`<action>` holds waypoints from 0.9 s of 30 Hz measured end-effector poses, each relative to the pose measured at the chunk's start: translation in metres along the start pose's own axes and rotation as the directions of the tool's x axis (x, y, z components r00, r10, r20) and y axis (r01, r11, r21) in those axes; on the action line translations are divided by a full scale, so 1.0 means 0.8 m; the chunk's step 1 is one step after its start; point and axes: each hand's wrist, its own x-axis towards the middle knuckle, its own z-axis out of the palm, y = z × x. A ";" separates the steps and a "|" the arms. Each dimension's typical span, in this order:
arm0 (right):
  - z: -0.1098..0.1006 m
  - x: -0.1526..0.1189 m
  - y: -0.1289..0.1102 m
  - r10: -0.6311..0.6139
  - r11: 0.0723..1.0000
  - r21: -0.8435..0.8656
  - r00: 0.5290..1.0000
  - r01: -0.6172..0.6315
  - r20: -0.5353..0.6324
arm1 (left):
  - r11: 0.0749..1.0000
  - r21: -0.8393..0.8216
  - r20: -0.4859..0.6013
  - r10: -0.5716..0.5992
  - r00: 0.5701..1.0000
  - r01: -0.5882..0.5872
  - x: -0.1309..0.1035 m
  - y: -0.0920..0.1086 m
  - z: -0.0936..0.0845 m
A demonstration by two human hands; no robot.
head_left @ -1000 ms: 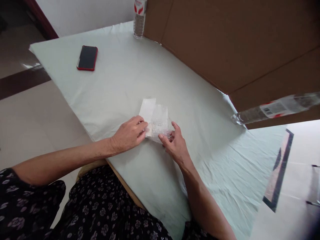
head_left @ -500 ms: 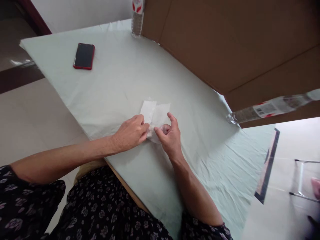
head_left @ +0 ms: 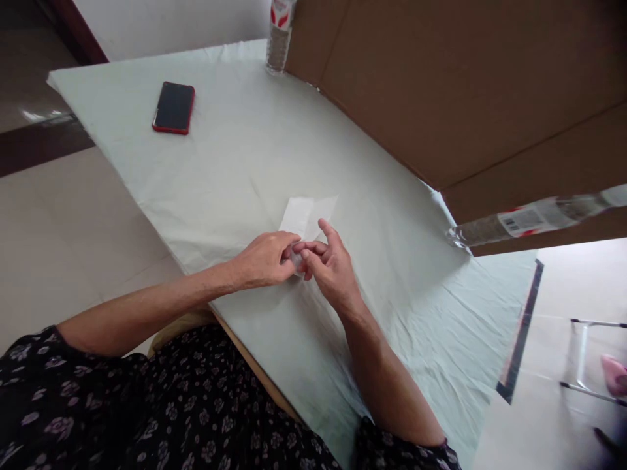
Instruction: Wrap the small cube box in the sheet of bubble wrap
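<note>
A thin white paper sheet, creased lengthwise into two angled leaves, lies on the worktop's smooth, pale green cloth. At its near end, the left hand curls a nearly closed grip around translucent plastic; the right hand pinches the plastic, index finger raised.

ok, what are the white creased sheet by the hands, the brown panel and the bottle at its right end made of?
White sheet: probably paper, matte, with a crease and thin edges; thin plastic can't be ruled out.
Brown panel: likely cardboard, dull, with straight fold lines.
Bottle: looks like clear, glossy plastic; see-through wall with highlights.
</note>
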 end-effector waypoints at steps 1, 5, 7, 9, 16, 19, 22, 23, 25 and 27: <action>-0.001 -0.002 0.003 -0.015 1.000 -0.009 1.000 0.015 0.016 | 0.997 -0.061 -0.017 -0.038 0.999 0.037 -0.002 0.000 0.001; -0.002 -0.007 0.015 -0.088 0.995 -0.052 0.995 0.090 0.045 | 0.978 -0.149 -0.079 -0.158 0.984 0.145 -0.004 0.003 0.010; -0.003 -0.006 0.017 -0.111 0.992 -0.058 0.992 0.115 0.064 | 0.983 -0.082 -0.114 -0.171 0.979 0.163 -0.003 0.004 0.017; -0.005 -0.004 0.015 -0.120 0.991 -0.050 0.989 0.124 0.085 | 0.988 -0.012 -0.134 -0.157 0.978 0.157 -0.002 0.004 0.022; -0.035 0.004 0.014 -0.235 0.961 -0.195 0.950 0.196 -0.207 | 0.981 0.101 -0.150 -0.152 0.977 0.169 -0.005 0.006 0.030; -0.054 0.019 0.018 -0.247 0.920 -0.340 0.962 0.194 -0.118 | 0.975 0.133 -0.136 -0.159 0.978 0.177 -0.005 0.008 0.029; -0.068 0.042 0.009 -0.246 0.813 -0.531 0.967 0.239 0.060 | 0.972 0.148 -0.119 -0.165 0.979 0.182 -0.002 0.009 0.025; -0.070 0.050 0.003 -0.246 0.760 -0.591 0.961 0.272 0.125 | 0.972 0.149 -0.106 -0.165 0.981 0.180 0.000 0.009 0.024; -0.072 0.065 -0.010 -0.232 0.640 -0.687 0.939 0.343 0.253 | 0.971 0.155 -0.076 -0.170 0.982 0.180 0.004 0.009 0.020; -0.069 0.077 -0.023 -0.220 0.533 -0.747 0.918 0.397 0.331 | 0.967 0.174 -0.049 -0.178 0.983 0.184 0.007 0.009 0.018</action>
